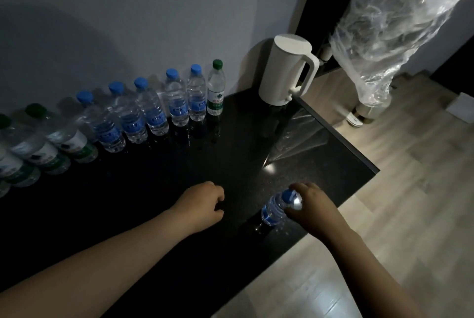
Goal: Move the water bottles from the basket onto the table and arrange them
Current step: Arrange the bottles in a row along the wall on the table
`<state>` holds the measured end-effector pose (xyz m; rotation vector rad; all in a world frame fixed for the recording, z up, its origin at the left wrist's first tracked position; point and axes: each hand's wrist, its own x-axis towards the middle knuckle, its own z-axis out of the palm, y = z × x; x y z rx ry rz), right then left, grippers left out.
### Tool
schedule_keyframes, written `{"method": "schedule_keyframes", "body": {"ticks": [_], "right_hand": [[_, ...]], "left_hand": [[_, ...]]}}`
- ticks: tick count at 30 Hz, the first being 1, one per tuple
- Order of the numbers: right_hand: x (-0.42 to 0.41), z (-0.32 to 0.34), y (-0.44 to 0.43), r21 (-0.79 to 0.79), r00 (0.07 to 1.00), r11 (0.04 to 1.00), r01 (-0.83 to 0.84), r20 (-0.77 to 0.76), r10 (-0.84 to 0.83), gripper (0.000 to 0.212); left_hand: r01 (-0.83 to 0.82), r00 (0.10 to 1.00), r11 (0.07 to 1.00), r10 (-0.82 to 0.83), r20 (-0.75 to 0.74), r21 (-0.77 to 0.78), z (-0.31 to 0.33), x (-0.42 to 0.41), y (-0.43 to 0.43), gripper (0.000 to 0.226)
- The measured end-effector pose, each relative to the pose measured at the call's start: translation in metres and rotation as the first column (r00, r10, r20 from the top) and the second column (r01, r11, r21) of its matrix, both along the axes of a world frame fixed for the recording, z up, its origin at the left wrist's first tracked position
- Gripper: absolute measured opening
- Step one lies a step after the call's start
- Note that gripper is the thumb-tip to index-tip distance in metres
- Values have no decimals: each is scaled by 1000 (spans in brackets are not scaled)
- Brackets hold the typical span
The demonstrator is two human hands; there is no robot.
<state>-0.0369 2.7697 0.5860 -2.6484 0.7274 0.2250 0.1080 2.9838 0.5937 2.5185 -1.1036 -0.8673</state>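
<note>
In the lower middle of the frame, near the front right edge of the dark surface (179, 176), a blue-capped bottle (275, 211) leans slightly to the upper right under the right hand (314, 208), whose fingers (305, 189) curl over its cap and neck from above and grip it. The bottle is clear and ribbed, with a blue label band round its lower half and a bright glint on its shoulder. Its base merges with a dark reflection, so I cannot tell whether it sits flat on the surface. Just to its left and apart from it, the left hand (202, 204) hangs low with its fingers curled into a loose fist that holds nothing. Well apart, along the grey wall (154, 9) in the upper left, a row of bottles (154, 112) stands upright. Five in the middle have blue caps, and a green-capped bottle (216, 92) closes the right end. More green-capped ones at the left end run off the frame edge, too dim and blurred to count. A white kettle (287, 68) stands at the back right corner of the surface, near the row's right end with a gap between. Below it a pale streaky reflection (300, 138) lies on the surface. In the upper right a bundle wrapped in clear plastic (400, 22) hangs over the pale wooden floor (397, 215); what it holds cannot be made out.
</note>
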Motion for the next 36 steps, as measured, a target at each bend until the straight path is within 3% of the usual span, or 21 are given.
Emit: {"method": "schedule_keyframes", "body": {"ticks": [17,36], "right_hand": [[59,9,-32,8,997,1000,25,69,-25,21],[255,43,-83,-110,976,986,-125,165,142,31]], "left_hand": [[-62,998,998,62,-23,22,1,16,6,31],[-195,976,979,200,82,-66,-9,130,0,27]]}}
